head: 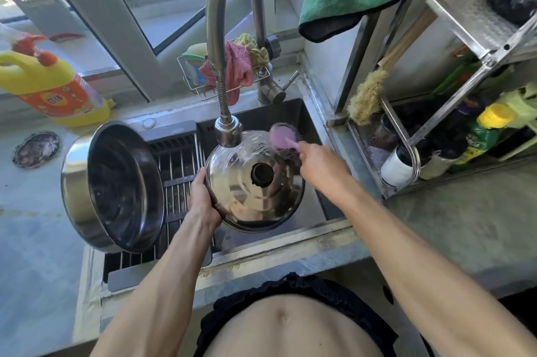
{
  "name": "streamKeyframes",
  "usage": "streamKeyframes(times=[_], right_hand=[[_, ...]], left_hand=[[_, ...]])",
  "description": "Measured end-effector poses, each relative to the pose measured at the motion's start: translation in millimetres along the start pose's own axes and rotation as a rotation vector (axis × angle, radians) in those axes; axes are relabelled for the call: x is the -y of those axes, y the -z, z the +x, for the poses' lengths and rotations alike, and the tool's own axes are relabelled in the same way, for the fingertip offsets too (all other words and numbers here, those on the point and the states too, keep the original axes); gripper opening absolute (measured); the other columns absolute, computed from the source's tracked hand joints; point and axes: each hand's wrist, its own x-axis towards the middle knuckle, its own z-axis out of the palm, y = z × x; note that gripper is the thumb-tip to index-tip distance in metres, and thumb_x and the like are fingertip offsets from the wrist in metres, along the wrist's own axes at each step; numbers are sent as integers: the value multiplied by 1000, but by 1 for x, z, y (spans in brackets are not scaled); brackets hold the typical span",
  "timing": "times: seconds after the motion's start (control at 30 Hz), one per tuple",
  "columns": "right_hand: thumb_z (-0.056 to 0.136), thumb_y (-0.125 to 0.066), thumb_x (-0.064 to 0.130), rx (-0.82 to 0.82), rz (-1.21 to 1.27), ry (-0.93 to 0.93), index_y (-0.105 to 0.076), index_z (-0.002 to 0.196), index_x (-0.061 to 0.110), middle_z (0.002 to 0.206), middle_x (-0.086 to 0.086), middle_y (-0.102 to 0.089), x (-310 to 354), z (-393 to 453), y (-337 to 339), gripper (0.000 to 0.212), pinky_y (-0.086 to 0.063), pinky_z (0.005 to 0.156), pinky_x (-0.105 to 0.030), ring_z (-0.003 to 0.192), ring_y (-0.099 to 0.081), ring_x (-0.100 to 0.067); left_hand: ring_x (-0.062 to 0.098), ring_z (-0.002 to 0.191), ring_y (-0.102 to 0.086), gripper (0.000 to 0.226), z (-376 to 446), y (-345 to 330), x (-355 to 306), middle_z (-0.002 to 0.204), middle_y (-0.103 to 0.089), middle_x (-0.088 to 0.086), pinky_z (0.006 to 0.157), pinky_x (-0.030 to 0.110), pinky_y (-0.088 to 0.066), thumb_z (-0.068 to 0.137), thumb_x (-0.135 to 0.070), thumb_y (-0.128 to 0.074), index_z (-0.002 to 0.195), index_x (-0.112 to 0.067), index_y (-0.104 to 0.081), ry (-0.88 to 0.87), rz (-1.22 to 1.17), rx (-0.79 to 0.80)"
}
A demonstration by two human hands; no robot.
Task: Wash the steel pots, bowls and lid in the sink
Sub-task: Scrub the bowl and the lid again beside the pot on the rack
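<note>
The steel lid is gripped at its left rim by the left hand over the sink. A pink brush is held in the closed right hand against the lid's far edge, under the faucet. A steel pot is leaned on the rack, left.

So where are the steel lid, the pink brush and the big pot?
steel lid [238, 202]: head view, on its shiny dome below the knob.
pink brush [281, 136]: head view, on its pink back.
big pot [72, 182]: head view, on its outer steel wall.
</note>
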Motion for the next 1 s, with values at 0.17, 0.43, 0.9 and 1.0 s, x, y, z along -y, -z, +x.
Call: streamKeyframes(times=[0.17,0.43,0.9,1.0], right_hand=[[101,-43,17,-32,-32,-46,-52,137,41,84,1,-61,-12,-2,0,44,-46,53,-32,66,-57,-20],[102,-41,23,-12,68,35,-49,135,50,100,-3,-67,-6,-6,5,44,-45,55,-33,71,-61,-21],[100,-43,24,1,164,-78,-58,125,38,98,-7,-66,-9,-22,-7,33,-47,65,-35,83,-60,-29],[99,-43,17,-66,91,-236,-60,127,29,101,-9,-66,-21,-15,-3,34,-41,66,-33,82,-55,-29]], left_hand=[[34,113,-70,54,3,-1,-3,123,-74,11,100,55,-54,92,-55,-61,129,-18,-72,-21,-10,68],[36,116,-68,55,4,-1,-5,128,-71,12,105,58,-50,92,-57,-59,132,-19,-70,-4,-28,115],[32,111,-71,46,-3,-14,4,115,-77,6,105,52,-51,92,-56,-58,122,-25,-76,30,-181,-1],[32,108,-72,45,-4,-18,4,115,-77,5,101,53,-53,88,-55,-63,120,-26,-77,36,-198,-44]])
